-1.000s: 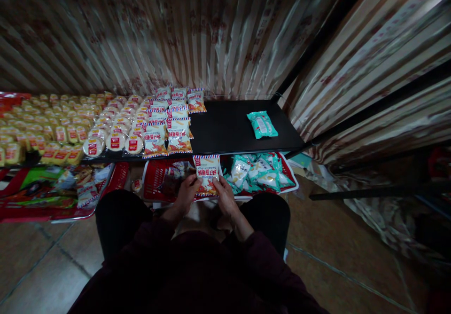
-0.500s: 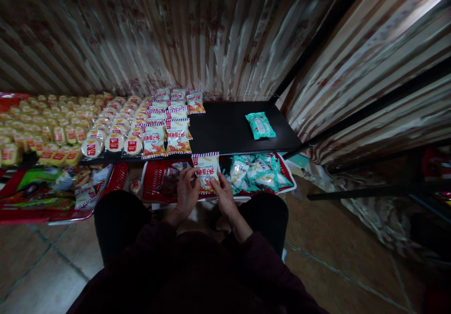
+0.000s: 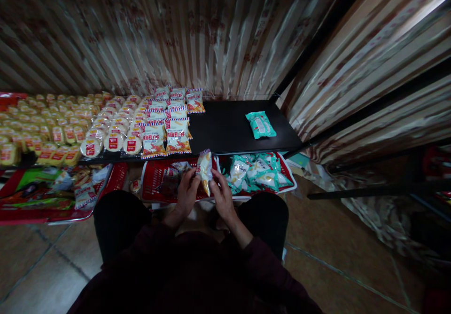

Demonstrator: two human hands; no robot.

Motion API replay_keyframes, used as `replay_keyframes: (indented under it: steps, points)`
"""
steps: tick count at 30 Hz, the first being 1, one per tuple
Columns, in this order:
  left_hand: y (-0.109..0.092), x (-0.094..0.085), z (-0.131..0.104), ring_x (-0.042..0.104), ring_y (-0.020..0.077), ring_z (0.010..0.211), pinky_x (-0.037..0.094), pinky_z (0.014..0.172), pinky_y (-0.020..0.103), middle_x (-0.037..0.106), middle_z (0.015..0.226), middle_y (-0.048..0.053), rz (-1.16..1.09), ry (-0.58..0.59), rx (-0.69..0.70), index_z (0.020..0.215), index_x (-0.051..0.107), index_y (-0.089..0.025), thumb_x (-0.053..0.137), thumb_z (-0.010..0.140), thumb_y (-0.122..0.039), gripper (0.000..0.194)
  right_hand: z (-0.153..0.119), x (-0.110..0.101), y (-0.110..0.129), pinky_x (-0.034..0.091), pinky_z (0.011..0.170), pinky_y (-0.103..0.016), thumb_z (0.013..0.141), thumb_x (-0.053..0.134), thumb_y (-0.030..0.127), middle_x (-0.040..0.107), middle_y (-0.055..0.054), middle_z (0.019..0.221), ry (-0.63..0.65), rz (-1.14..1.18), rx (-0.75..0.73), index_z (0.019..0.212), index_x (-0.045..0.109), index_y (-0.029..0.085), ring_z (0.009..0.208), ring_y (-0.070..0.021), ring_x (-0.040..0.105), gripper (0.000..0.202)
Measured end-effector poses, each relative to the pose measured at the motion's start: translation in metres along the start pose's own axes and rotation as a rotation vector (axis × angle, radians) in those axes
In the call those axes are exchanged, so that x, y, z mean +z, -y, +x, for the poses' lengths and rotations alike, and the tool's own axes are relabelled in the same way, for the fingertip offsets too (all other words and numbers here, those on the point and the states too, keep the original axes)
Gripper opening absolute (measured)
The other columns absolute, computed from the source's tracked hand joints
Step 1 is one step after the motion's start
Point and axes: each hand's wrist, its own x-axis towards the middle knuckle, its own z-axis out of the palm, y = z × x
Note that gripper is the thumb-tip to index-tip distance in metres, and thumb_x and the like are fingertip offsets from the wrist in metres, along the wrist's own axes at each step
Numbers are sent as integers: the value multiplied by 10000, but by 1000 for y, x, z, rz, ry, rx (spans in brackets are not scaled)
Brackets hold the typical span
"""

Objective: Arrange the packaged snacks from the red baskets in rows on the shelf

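Between my two hands a small white-and-orange snack bag (image 3: 205,169) stands upright, turned partly edge-on. The fingers of my left hand (image 3: 188,191) are closed on its left edge. My right hand (image 3: 222,195) grips it from the other side, thumb and fingers at its right edge. Below the hands lies a red basket (image 3: 150,184) with a few dark packets. To its right, a white-rimmed basket (image 3: 289,176) is filled with teal snack bags (image 3: 262,170). Matching orange-and-white bags (image 3: 178,137) stand in rows on the black shelf (image 3: 220,128) ahead.
One teal bag (image 3: 260,125) lies alone on the shelf's right part. Round white packaged snacks (image 3: 113,141) and small yellow cakes (image 3: 45,135) cover the left. A red tray (image 3: 35,217) of mixed packets sits at lower left. Black metal bars (image 3: 366,192) stand at right.
The snack bag in my hands has turned from facing me flat to nearly edge-on. My hands have shifted slightly around it; the shelf goods have stayed put.
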Motion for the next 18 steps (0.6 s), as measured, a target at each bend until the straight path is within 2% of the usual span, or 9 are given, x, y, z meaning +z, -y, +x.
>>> replay_keyframes:
  steps: [3, 6, 9, 13, 18]
  points:
    - [-5, -1, 0, 565, 223, 1081, 427, 959, 345, 637, 1154, 84, -143, 62, -126, 1082, 618, -172, 545, 826, -411, 358, 0, 0, 3, 389, 1041, -434, 936, 415, 387, 549, -85, 1274, 28, -75, -129, 1237, 559, 249, 1204, -220, 497, 361]
    - [-7, -3, 0, 595, 238, 1037, 459, 903, 340, 665, 1114, 80, -288, 157, -207, 1075, 621, -170, 578, 804, -472, 408, 0, 1, 6, 400, 1033, -442, 944, 401, 371, 540, -90, 1277, 50, -156, -183, 1247, 554, 257, 1209, -221, 494, 358]
    - [-3, -3, 0, 602, 245, 1048, 441, 944, 360, 671, 1122, 84, -390, 194, -249, 1125, 604, -166, 658, 752, -444, 469, -1, 4, 8, 404, 1034, -442, 942, 406, 358, 541, -102, 1268, 54, -233, -201, 1255, 551, 242, 1202, -222, 499, 364]
    - [0, -2, 2, 599, 259, 1077, 406, 1000, 392, 674, 1130, 96, -485, 168, -329, 1145, 593, -153, 758, 650, -369, 565, -2, 7, 8, 412, 1033, -435, 952, 379, 332, 567, -106, 1245, 43, -247, -221, 1246, 555, 222, 1189, -217, 515, 360]
    - [-11, -4, 1, 621, 302, 1051, 440, 962, 428, 698, 1072, 112, -645, 196, -488, 1139, 595, -126, 797, 575, -328, 632, 2, 6, 6, 448, 985, -426, 953, 369, 302, 602, -104, 1196, -9, -234, -215, 1225, 558, 222, 1135, -209, 550, 341]
